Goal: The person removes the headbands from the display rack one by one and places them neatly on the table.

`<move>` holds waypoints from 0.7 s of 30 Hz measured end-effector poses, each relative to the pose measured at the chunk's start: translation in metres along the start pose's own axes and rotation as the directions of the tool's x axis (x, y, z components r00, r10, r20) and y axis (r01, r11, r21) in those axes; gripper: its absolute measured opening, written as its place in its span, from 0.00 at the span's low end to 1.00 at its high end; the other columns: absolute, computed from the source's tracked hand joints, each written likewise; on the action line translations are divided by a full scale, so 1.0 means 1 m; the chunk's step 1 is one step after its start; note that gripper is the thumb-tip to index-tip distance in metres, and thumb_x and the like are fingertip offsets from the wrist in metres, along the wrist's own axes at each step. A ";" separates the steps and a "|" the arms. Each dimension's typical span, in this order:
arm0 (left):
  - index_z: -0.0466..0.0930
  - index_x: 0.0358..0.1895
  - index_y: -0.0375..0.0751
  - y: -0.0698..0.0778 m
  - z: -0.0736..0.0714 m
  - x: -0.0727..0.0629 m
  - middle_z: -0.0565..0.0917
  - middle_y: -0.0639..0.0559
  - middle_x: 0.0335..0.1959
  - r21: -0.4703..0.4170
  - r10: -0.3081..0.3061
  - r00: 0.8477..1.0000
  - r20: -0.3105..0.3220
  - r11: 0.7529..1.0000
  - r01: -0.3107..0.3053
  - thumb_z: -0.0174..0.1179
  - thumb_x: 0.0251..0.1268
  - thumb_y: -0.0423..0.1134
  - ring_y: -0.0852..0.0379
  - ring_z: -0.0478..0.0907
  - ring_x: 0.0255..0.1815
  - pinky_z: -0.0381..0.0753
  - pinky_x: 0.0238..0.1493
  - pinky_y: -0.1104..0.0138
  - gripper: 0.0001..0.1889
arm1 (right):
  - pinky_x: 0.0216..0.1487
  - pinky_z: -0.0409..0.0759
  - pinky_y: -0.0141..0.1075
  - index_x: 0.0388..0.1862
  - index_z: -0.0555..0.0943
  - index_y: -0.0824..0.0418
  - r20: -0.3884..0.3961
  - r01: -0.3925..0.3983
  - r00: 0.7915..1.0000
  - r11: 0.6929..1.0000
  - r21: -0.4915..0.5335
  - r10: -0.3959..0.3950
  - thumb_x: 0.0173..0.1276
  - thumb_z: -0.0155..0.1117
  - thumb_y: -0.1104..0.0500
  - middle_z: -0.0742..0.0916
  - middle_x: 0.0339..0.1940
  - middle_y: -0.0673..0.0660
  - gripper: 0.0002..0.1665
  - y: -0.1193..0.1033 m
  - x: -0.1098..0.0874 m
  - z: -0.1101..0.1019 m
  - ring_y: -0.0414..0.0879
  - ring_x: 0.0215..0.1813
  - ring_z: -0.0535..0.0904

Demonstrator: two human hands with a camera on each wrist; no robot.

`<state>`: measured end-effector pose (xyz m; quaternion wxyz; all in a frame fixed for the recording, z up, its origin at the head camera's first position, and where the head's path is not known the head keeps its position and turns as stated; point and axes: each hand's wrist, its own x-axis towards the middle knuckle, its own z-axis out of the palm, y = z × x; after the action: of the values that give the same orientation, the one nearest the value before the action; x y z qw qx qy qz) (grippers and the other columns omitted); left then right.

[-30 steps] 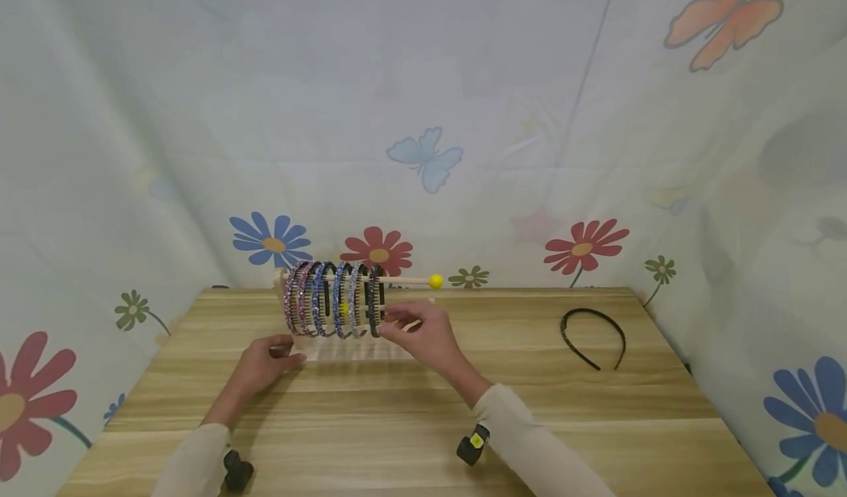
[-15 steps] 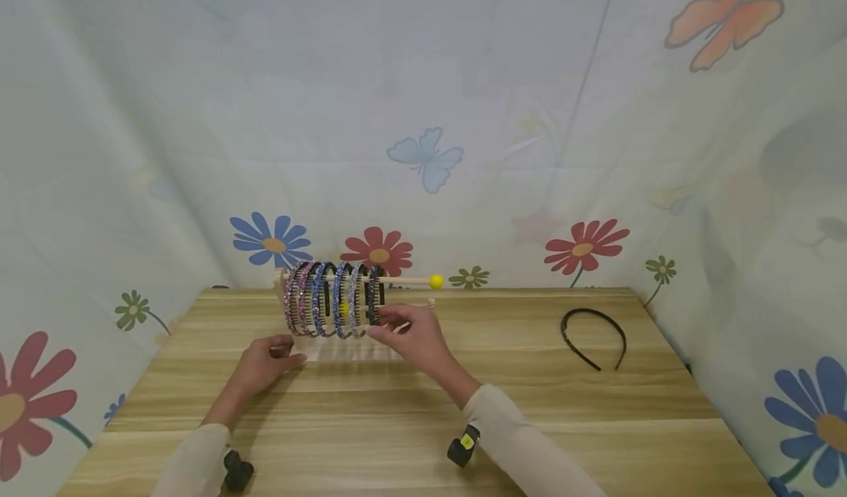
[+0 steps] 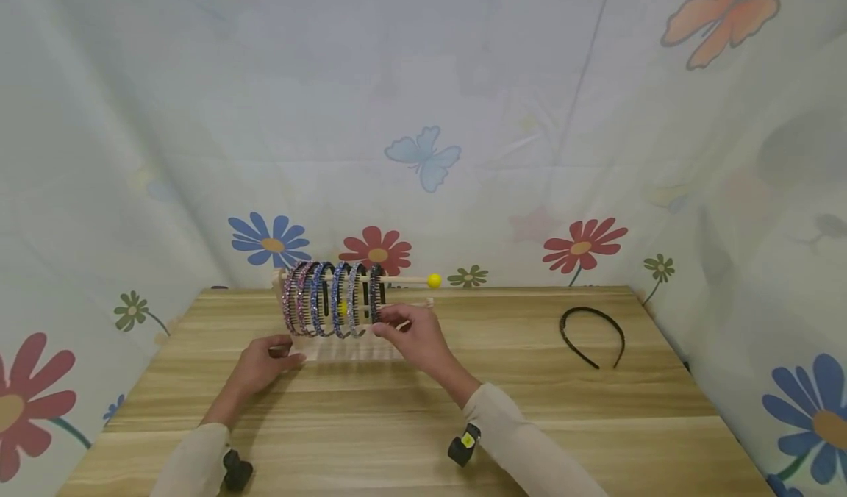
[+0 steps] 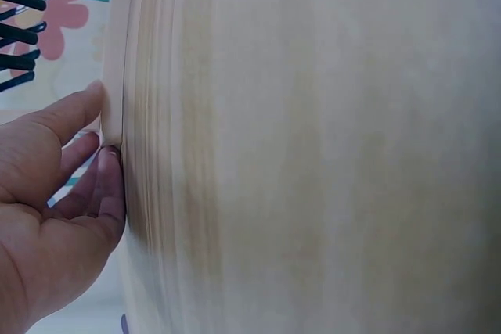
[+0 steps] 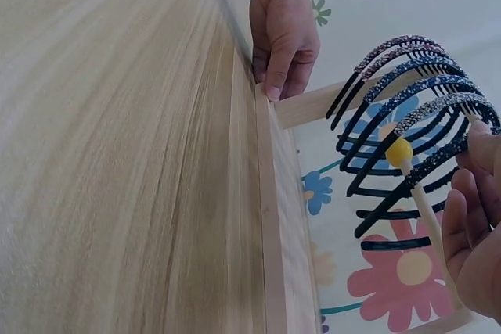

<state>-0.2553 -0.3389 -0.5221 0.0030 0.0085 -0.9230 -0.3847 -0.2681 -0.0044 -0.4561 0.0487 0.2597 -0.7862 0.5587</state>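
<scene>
A wooden headband rack (image 3: 398,281) with yellow-tipped rods lies across the middle of the table, bearing several glittery headbands (image 3: 318,298) in pink, blue and silver. My left hand (image 3: 261,365) holds the front left corner of its base, thumb on one side and fingers on the other; the right wrist view shows this left hand (image 5: 286,33) at the base corner (image 5: 270,217). With thumb and fingertips, my right hand (image 3: 423,339) pinches a black glitter headband (image 5: 438,163), the rightmost on the rack. Its fingers partly hide the lower end of that headband in the head view.
Another black headband (image 3: 592,339) lies on the wood-grain table (image 3: 370,431) at the right, apart from the rack. Behind the table hangs a white cloth (image 3: 503,203) printed with flowers and butterflies. A yellow ball (image 3: 434,281) caps the upper rod's right end.
My right hand has moved a little left, then slightly back right, with the black headband shifting along the rack by a small amount. The left hand stays on the base.
</scene>
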 end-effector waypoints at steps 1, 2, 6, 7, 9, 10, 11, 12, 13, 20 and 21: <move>0.77 0.64 0.26 0.000 0.000 0.000 0.80 0.28 0.61 0.003 0.001 1.000 0.000 1.000 -0.001 0.69 0.68 0.48 0.33 0.81 0.60 0.83 0.56 0.47 0.32 | 0.43 0.85 0.31 0.50 0.88 0.57 0.002 -0.002 1.000 1.000 -0.010 0.002 0.71 0.70 0.52 0.91 0.41 0.49 0.14 0.000 0.000 -0.001 0.39 0.42 0.86; 0.76 0.64 0.26 0.000 0.001 0.000 0.80 0.28 0.61 0.007 0.002 1.000 0.001 1.000 -0.002 0.69 0.68 0.48 0.33 0.81 0.60 0.83 0.56 0.47 0.32 | 0.43 0.85 0.31 0.50 0.88 0.57 0.003 -0.005 1.000 1.000 -0.018 0.005 0.71 0.70 0.52 0.91 0.40 0.48 0.14 0.000 0.000 -0.002 0.38 0.42 0.86; 0.77 0.64 0.26 0.001 0.001 -0.001 0.81 0.28 0.61 0.016 -0.011 1.000 -0.003 1.000 0.011 0.69 0.68 0.48 0.34 0.81 0.59 0.83 0.56 0.46 0.31 | 0.44 0.84 0.32 0.52 0.86 0.57 -0.001 -0.012 1.000 0.999 -0.037 0.012 0.73 0.68 0.54 0.90 0.39 0.47 0.13 -0.003 -0.001 -0.006 0.39 0.42 0.85; 0.77 0.64 0.26 0.001 0.001 -0.001 0.80 0.28 0.61 0.019 -0.012 1.000 -0.002 1.000 0.012 0.69 0.68 0.48 0.33 0.81 0.59 0.83 0.56 0.46 0.31 | 0.44 0.84 0.32 0.52 0.86 0.57 -0.006 -0.011 1.000 0.999 -0.042 0.010 0.73 0.68 0.55 0.90 0.39 0.47 0.13 -0.003 -0.002 -0.007 0.39 0.42 0.85; 0.77 0.65 0.26 0.002 0.001 -0.001 0.80 0.28 0.61 0.018 -0.018 1.000 -0.002 1.000 0.018 0.69 0.68 0.48 0.33 0.81 0.59 0.82 0.56 0.46 0.31 | 0.44 0.84 0.33 0.51 0.86 0.57 -0.019 -0.005 1.000 0.999 -0.047 0.004 0.73 0.68 0.55 0.90 0.40 0.47 0.12 -0.004 -0.002 -0.010 0.39 0.42 0.85; 0.77 0.65 0.27 0.002 0.000 -0.001 0.80 0.28 0.61 0.017 -0.019 1.000 -0.001 1.000 0.019 0.69 0.68 0.48 0.33 0.81 0.59 0.83 0.56 0.46 0.31 | 0.44 0.84 0.33 0.51 0.86 0.57 -0.027 -0.003 1.000 0.999 -0.049 0.001 0.73 0.68 0.55 0.90 0.40 0.47 0.12 -0.004 -0.002 -0.011 0.39 0.43 0.84; 0.76 0.65 0.26 0.002 0.000 -0.001 0.80 0.28 0.61 0.019 -0.015 1.000 0.001 1.000 0.015 0.69 0.68 0.48 0.33 0.80 0.59 0.83 0.56 0.46 0.32 | 0.44 0.84 0.32 0.50 0.86 0.57 -0.034 -0.002 0.999 0.999 -0.048 0.000 0.73 0.68 0.55 0.89 0.40 0.47 0.11 -0.004 -0.001 -0.013 0.38 0.43 0.84; 0.76 0.65 0.26 0.001 0.000 -0.001 0.80 0.28 0.61 0.018 -0.014 1.000 0.001 1.000 0.014 0.69 0.68 0.48 0.33 0.80 0.60 0.83 0.56 0.46 0.32 | 0.43 0.83 0.32 0.50 0.86 0.57 -0.039 0.001 0.999 0.999 -0.042 -0.003 0.73 0.68 0.55 0.89 0.40 0.47 0.11 -0.005 -0.001 -0.014 0.39 0.43 0.84; 0.76 0.65 0.26 0.001 0.000 0.000 0.80 0.28 0.61 0.016 -0.014 1.000 0.001 1.000 0.014 0.69 0.68 0.48 0.33 0.80 0.60 0.83 0.56 0.46 0.32 | 0.43 0.84 0.33 0.49 0.86 0.57 -0.045 0.007 0.999 0.999 -0.035 -0.009 0.73 0.68 0.55 0.89 0.40 0.48 0.10 -0.005 -0.001 -0.015 0.39 0.43 0.84; 0.76 0.65 0.25 -0.001 0.000 0.000 0.79 0.27 0.62 0.001 -0.002 1.000 0.002 1.000 0.002 0.70 0.67 0.49 0.33 0.80 0.60 0.83 0.56 0.47 0.33 | 0.44 0.84 0.34 0.49 0.87 0.60 -0.082 0.039 0.996 0.999 0.032 -0.036 0.73 0.68 0.56 0.89 0.42 0.54 0.11 -0.007 -0.001 -0.023 0.46 0.46 0.85; 0.75 0.65 0.25 -0.001 0.000 0.000 0.79 0.27 0.62 -0.001 -0.004 1.000 0.005 1.000 0.004 0.70 0.67 0.49 0.33 0.80 0.60 0.83 0.56 0.47 0.33 | 0.44 0.84 0.34 0.49 0.87 0.60 -0.085 0.038 0.996 0.998 0.040 -0.035 0.73 0.68 0.57 0.89 0.42 0.54 0.11 -0.007 -0.001 -0.023 0.47 0.46 0.85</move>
<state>-0.2555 -0.3393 -0.5228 0.0000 0.0093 -0.9227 -0.3854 -0.2689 0.0156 -0.4420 0.0867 0.2511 -0.7667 0.5845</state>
